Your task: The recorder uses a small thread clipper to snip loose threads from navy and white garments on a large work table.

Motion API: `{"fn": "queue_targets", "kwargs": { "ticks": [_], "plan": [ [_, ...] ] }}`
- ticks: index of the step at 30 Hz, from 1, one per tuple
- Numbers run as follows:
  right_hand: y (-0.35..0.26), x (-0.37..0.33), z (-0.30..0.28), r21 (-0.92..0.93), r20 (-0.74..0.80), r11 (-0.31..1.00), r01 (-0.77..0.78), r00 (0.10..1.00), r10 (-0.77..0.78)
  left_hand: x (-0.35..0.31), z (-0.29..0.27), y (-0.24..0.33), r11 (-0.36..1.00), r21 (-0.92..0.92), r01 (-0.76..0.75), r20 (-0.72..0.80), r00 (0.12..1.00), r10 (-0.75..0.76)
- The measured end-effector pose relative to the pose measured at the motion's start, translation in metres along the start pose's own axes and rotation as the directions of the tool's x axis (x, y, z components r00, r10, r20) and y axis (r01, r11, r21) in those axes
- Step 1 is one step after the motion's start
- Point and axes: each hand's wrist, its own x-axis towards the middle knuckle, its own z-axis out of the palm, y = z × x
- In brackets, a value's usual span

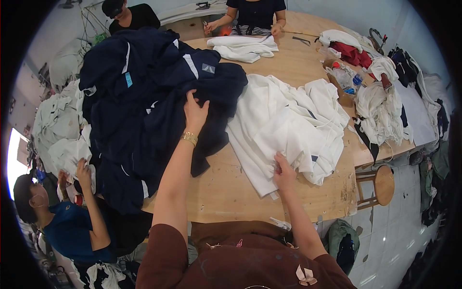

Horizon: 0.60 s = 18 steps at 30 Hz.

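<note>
From the head view, I see two big piles on one wooden table: one dark blue heap on the left, and one white pile right beside it. One smaller white bundle lies at the far side, in front of one of three other people. One round stool stands on the right.

The blue heap is tall and lumpy, with a few white strips showing. The white pile is lower and full of wrinkles, with little dark bits.

The left arm reaches far out, and the left hand is on the blue heap with its fingers spread. The right arm reaches less far. The right hand is at the white pile's near edge, fingers bent. I can't tell if it pinches the cloth.
</note>
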Motion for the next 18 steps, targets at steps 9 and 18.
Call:
{"fn": "queue_targets", "kwargs": {
  "ticks": [9, 18],
  "plan": [
    [0.004, 0.000, -0.002, -0.036, -0.012, 0.999, 0.027, 1.000, -0.027, -0.041, 0.018, 0.009, 0.751, 0.553, -0.361, 0.551, 0.834, -0.004],
    [0.008, -0.002, -0.003, 0.001, -0.021, 0.999, 0.036, 0.999, -0.036, 0.018, -0.091, 0.151, 0.574, -0.736, 0.359, 0.398, 0.915, -0.062]
  ]
}}
